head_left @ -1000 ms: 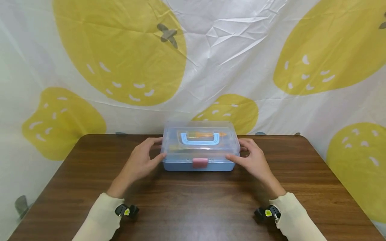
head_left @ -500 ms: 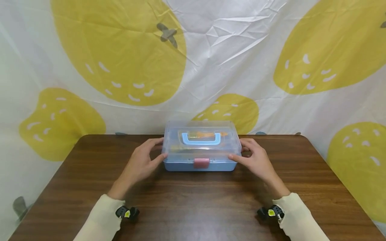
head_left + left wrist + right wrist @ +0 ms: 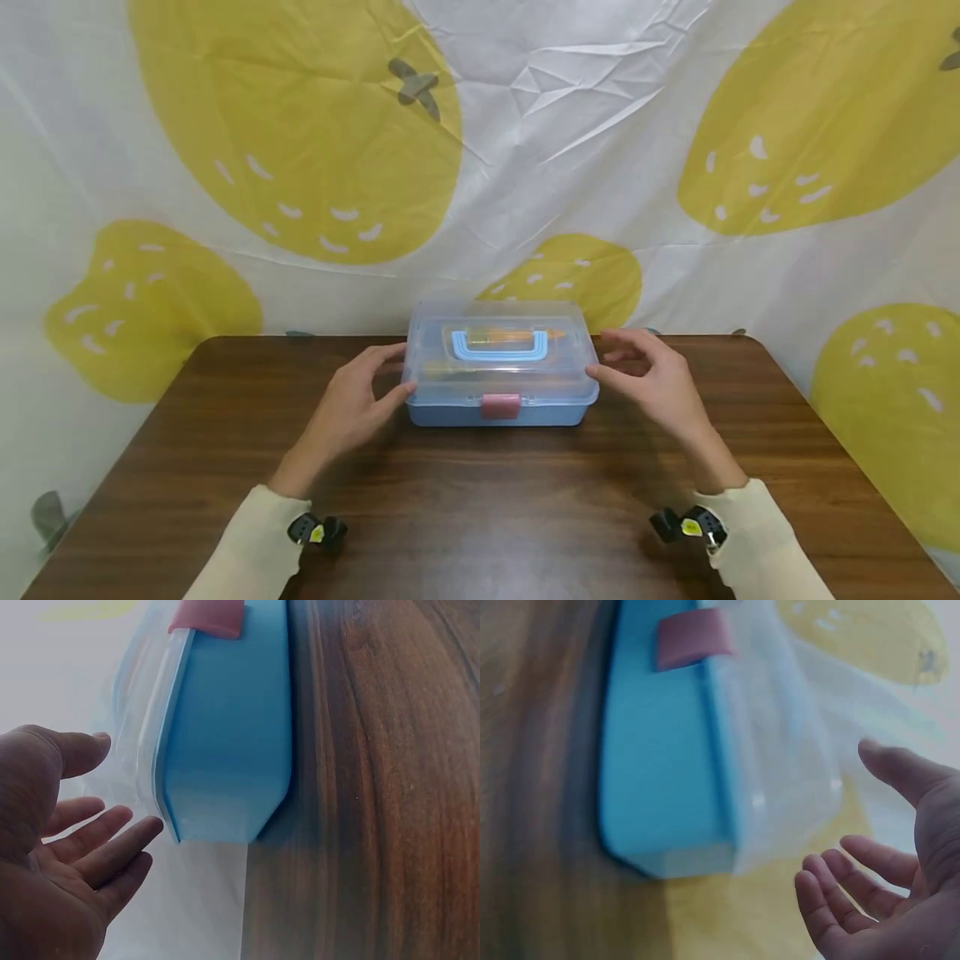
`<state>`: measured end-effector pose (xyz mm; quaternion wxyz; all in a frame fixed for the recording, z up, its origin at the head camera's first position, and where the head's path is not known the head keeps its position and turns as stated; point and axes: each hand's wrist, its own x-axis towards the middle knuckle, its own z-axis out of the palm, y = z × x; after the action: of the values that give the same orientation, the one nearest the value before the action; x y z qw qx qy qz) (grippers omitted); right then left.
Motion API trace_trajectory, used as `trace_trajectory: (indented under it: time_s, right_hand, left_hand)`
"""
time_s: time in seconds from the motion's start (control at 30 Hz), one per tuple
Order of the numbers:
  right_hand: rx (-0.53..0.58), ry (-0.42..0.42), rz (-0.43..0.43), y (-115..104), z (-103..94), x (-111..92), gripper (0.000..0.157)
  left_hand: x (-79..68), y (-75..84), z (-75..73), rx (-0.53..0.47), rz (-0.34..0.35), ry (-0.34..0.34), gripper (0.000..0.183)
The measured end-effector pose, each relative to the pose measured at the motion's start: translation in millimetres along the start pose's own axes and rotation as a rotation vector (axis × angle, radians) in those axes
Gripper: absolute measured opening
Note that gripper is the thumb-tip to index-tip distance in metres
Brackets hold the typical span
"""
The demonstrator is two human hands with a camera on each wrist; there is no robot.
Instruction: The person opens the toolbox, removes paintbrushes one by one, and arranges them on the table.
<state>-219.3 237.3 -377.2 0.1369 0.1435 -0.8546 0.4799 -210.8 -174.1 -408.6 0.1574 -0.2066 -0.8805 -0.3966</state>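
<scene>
A plastic storage box with a light blue base point(image 3: 442, 414) and a clear lid point(image 3: 517, 310) sits at the table's far edge, its lid down. On top lies a blue carry handle point(image 3: 498, 354), and a pink latch point(image 3: 500, 406) is at the front. Orange and yellowish items show blurrily through the lid. My left hand point(image 3: 352, 404) is at the box's left end, thumb by the front corner, fingers loosely extended along the side point(image 3: 75, 855). My right hand point(image 3: 667, 392) is off the right end, thumb and fingers spread and relaxed; the right wrist view shows a gap between fingertips and lid.
The dark wood-grain table point(image 3: 480, 500) has rounded far corners. Right behind it hangs a white cloth point(image 3: 570, 150) printed with large yellow fruit, close to the back of the box. A small black wrist device point(image 3: 318, 529) is on each sleeve.
The box shifted slightly right, then stayed put. My right hand has come away from its right end, outward and to the right. My left hand has barely moved, remaining by the left end.
</scene>
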Motion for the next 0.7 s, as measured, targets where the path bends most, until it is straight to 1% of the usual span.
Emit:
trace_trajectory:
  time_s: [0.07, 0.13, 0.2, 0.23, 0.33, 0.4, 0.47, 0.6, 0.7]
  right_hand:
    - [0.02, 0.044, -0.04, -9.8, -4.3, -2.0, 0.043]
    - [0.042, 0.064, -0.074, -20.2, -7.2, -5.2, 0.037]
    - [0.056, 0.054, -0.095, -30.3, -7.6, -9.0, 0.029]
    - [0.059, 0.034, -0.103, -34.7, -6.7, -10.9, 0.026]
    - [0.051, -0.062, -0.119, -44.7, 0.9, -15.5, 0.017]
    - [0.009, -0.143, -0.128, -48.1, 9.3, -17.8, 0.014]
    - [-0.047, -0.22, -0.122, -48.9, 19.5, -19.4, 0.015]
    - [-0.148, -0.38, -0.074, -42.2, 38.0, -22.3, 0.021]
    - [-0.164, -0.466, -0.053, -31.4, 48.2, -23.8, 0.025]
  left_hand:
    - [0.1, 0.9, 0.7, -0.004, 0.005, 0.004, 0.053]
    - [0.8, 2.1, 2.0, -0.007, 0.01, 0.006, 0.054]
    - [1.4, 3.6, 3.0, -0.007, 0.012, 0.007, 0.054]
    - [1.7, 4.3, 3.5, -0.005, 0.011, 0.007, 0.054]
    - [2.5, 5.9, 4.8, -0.001, 0.007, 0.008, 0.054]
    - [2.6, 6.4, 5.3, -0.001, 0.004, 0.008, 0.054]
    - [2.3, 7.2, 5.2, -0.002, 0.003, 0.008, 0.054]
    - [2.2, 7.0, 6.4, -0.006, -0.001, 0.004, 0.054]
    - [2.2, 7.0, 7.3, -0.007, -0.006, 0.001, 0.054]
